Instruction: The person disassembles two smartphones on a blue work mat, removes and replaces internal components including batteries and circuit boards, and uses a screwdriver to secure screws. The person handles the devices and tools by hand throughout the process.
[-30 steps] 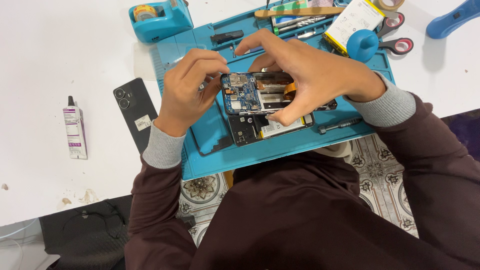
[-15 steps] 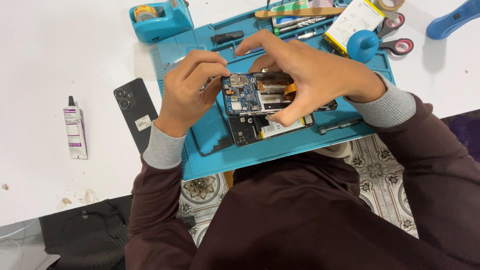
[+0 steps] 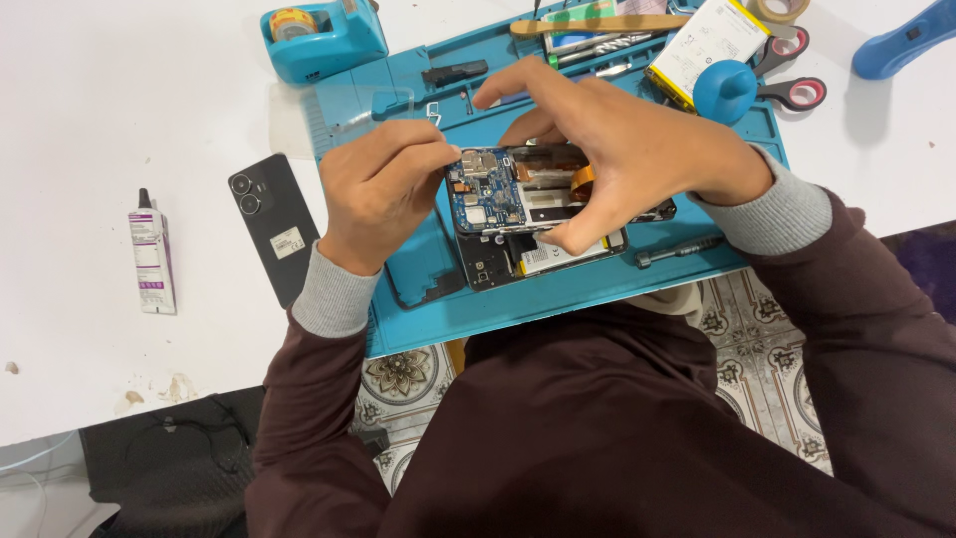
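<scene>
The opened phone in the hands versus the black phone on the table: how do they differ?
The opened phone shows a bare blue circuit board; the black phone shows a closed back with camera lenses. The opened phone is gripped by the left hand and right hand over the teal mat; the black phone lies untouched on the white table, beside the mat. Both are slim rectangular phones.

The right hand [image 3: 637, 149] covers the far and right side of the opened phone [image 3: 508, 194], so its lower end is hidden under the palm. Whatever the left hand [image 3: 383, 189] pinches at its fingertips [image 3: 443, 159] is too small to tell. Beyond the right fingers, the tape roll [image 3: 782, 8] and the blue handle [image 3: 906, 40] are cut off by the picture's edge. The scissors [image 3: 797, 80] are partly hidden behind a blue round tool [image 3: 725, 90].
</scene>
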